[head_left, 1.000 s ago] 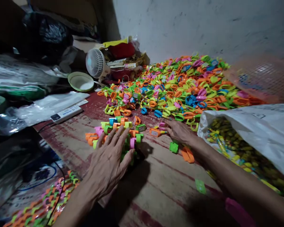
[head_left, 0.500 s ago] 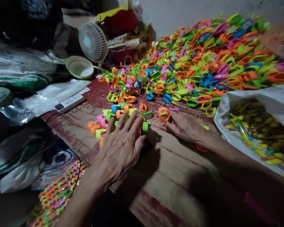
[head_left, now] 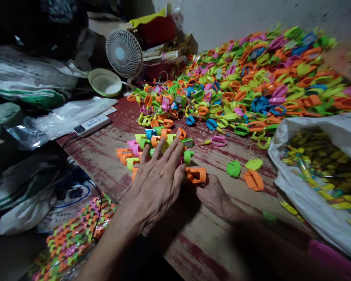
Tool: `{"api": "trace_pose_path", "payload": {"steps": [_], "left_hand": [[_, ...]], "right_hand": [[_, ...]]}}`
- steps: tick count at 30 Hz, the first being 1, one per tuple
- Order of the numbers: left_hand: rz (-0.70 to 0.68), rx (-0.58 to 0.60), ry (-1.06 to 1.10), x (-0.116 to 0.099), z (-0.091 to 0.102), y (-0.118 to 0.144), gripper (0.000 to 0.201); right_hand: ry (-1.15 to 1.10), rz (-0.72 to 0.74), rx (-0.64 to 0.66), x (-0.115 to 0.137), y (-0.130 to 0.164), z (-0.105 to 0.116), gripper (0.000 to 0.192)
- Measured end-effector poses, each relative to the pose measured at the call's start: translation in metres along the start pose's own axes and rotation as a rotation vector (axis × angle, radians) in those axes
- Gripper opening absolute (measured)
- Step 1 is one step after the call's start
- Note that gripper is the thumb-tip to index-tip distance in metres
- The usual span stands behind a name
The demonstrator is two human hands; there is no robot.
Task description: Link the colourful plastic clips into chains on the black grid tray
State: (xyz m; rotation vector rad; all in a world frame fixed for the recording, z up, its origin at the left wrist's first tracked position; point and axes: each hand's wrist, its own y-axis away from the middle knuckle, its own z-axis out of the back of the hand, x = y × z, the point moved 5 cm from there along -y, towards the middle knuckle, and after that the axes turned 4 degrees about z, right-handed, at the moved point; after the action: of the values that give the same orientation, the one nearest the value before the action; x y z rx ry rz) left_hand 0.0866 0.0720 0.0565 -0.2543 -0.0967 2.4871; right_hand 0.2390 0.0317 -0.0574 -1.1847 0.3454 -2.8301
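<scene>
My left hand [head_left: 158, 185] lies flat with its fingers stretched over a cluster of bright plastic toy watches [head_left: 124, 155], which stand packed side by side. Much of the cluster is hidden under the palm. Close to the left thumb, my right hand [head_left: 215, 197] is closed on an orange toy watch [head_left: 197, 175] by its right end. A pink toy watch [head_left: 218, 141] rests farther back on the worn table [head_left: 219, 249]. Loose green [head_left: 233, 168], yellow [head_left: 254, 164] and orange [head_left: 253, 180] plastic pieces sit right of the right hand.
A big heap of coloured toy watches [head_left: 240, 86] rises against the wall. At the right stands an open white sack [head_left: 283, 156] of small yellow and brown pieces. A fan [head_left: 124, 52], bowl [head_left: 104, 82], power strip [head_left: 92, 125] and plastic bags [head_left: 73, 113] are on the left.
My right hand has come nearer, bringing the orange toy watch beside my left thumb and uncovering the pink one. My left hand stays on the cluster. The view has shifted slightly.
</scene>
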Motion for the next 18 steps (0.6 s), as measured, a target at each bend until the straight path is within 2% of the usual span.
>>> {"api": "trace_pose_path", "payload": {"steps": [4,8,11,15,18], "left_hand": [[-0.024,-0.014,0.019,0.000,-0.001,0.004,0.054],[-0.031,-0.014,0.026,0.001,-0.001,0.007,0.061],[-0.032,-0.016,-0.010,0.000,0.000,0.004,0.071],[-0.006,-0.028,-0.030,0.000,0.000,0.000,0.065],[-0.027,-0.021,-0.010,-0.001,0.000,0.000,0.062]], "right_hand": [[-0.023,0.137,-0.083,0.018,-0.002,0.010,0.025],[-0.111,0.312,-0.033,0.040,-0.007,0.017,0.030],[-0.052,0.296,0.002,0.045,-0.007,0.012,0.031],[0.024,0.253,-0.062,0.047,-0.001,0.007,0.041],[0.012,0.263,-0.081,0.051,0.001,0.007,0.039]]}}
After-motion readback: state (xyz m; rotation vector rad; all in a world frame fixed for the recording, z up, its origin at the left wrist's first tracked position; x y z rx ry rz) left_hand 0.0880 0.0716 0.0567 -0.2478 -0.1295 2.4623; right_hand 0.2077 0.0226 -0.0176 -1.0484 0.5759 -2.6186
